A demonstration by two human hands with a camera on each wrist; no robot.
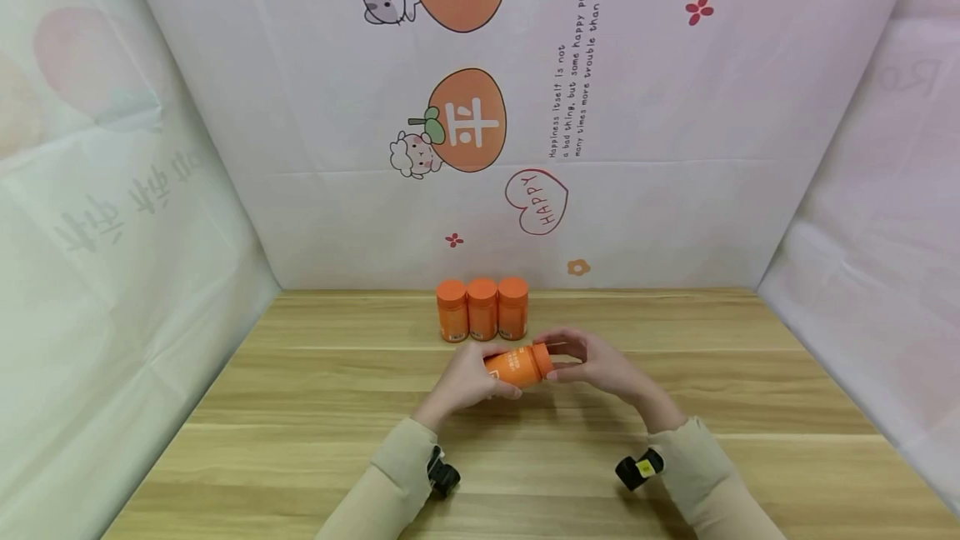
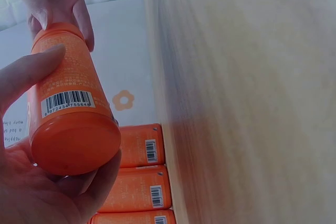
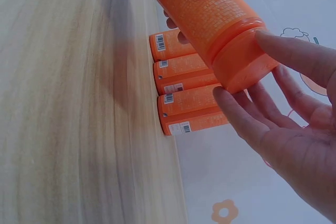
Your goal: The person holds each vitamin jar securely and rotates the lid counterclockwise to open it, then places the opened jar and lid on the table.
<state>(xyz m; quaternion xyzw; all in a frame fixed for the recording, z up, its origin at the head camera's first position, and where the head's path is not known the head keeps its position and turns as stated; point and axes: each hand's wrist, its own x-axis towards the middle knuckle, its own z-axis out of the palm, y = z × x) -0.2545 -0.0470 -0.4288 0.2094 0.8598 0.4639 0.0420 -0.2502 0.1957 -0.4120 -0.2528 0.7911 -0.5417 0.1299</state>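
Note:
An orange plastic bottle (image 1: 516, 367) with a screw cap lies tilted in the air over the table, cap end to the right. My left hand (image 1: 471, 375) grips its body, thumb on one side and fingers wrapped beneath; its base and barcode face the left wrist camera. At the other end, my right hand (image 1: 592, 367) holds the orange cap (image 3: 244, 59) between thumb and fingertips. Cap and body are together. Behind the hands, three matching bottles (image 1: 482, 311) stand upright side by side in a row.
The wood-grain table (image 1: 322, 407) ends at a white printed cloth (image 1: 637, 215) hanging behind the row of bottles. More white cloth (image 1: 112, 273) hangs along the left and right sides. Each wrist carries a small black camera (image 1: 442, 473).

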